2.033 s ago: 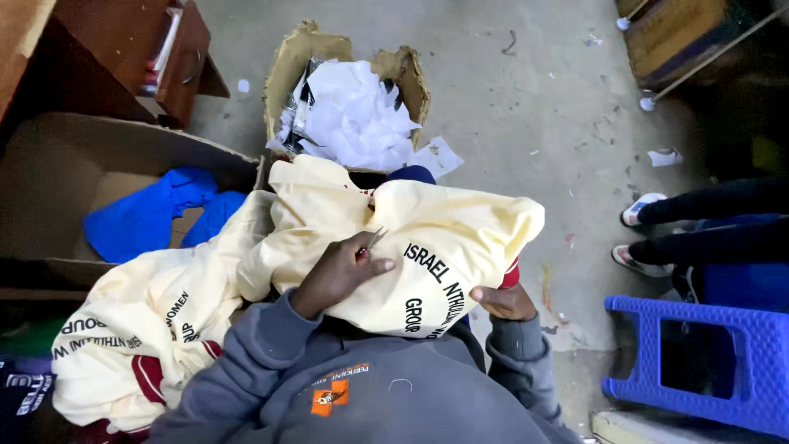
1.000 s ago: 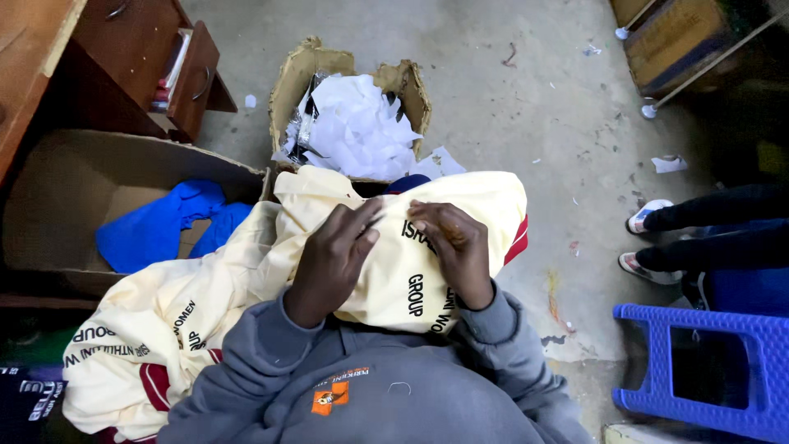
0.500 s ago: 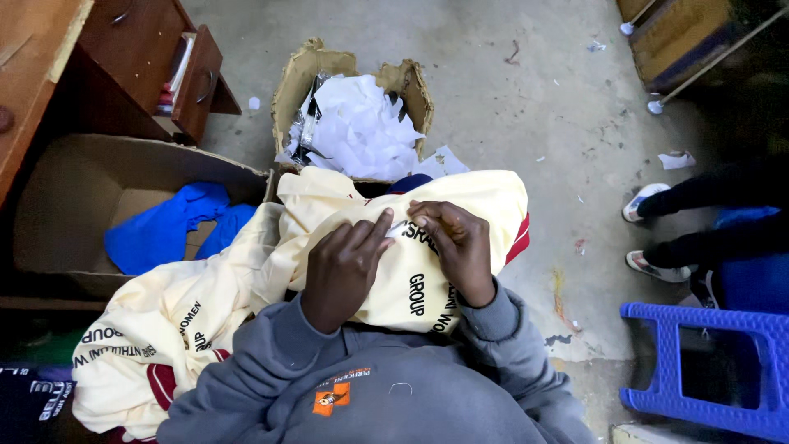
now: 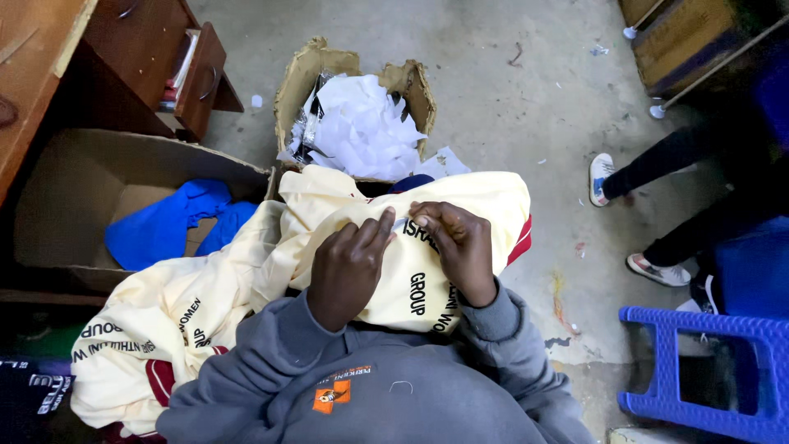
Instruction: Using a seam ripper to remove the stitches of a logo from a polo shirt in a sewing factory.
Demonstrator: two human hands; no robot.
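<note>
The concrete floor (image 4: 526,107) takes up most of the room, grey, scuffed and littered with small white scraps. At the left stands a wooden counter (image 4: 33,74) with an open drawer (image 4: 193,78), and below it a large flat cardboard box (image 4: 74,197) holding blue cloth (image 4: 164,230). A smaller torn cardboard box (image 4: 308,78) sits straight ahead, stuffed with white paper offcuts (image 4: 362,127). At the right, another person's legs and pale shoes (image 4: 649,267) are seen beside a blue plastic stool (image 4: 699,370). The seated person in a grey sweatshirt (image 4: 362,386) has a cream printed garment (image 4: 460,205) spread across the lap, with more of the same cream fabric (image 4: 140,345) trailing off to the left. Both hands are on the garment near its upper fold. The left hand (image 4: 349,267) is curled, fingertips pressing the cloth flat. The right hand (image 4: 460,247) pinches at a small pale sliver (image 4: 401,224) between thumb and forefinger, right at the printed lettering; whether it is a strip of backing, a thread or a tool cannot be told. In my judgement the step in hand is picking or peeling something off the print. The next move calls for a steady pull with the cloth held taut.
</note>
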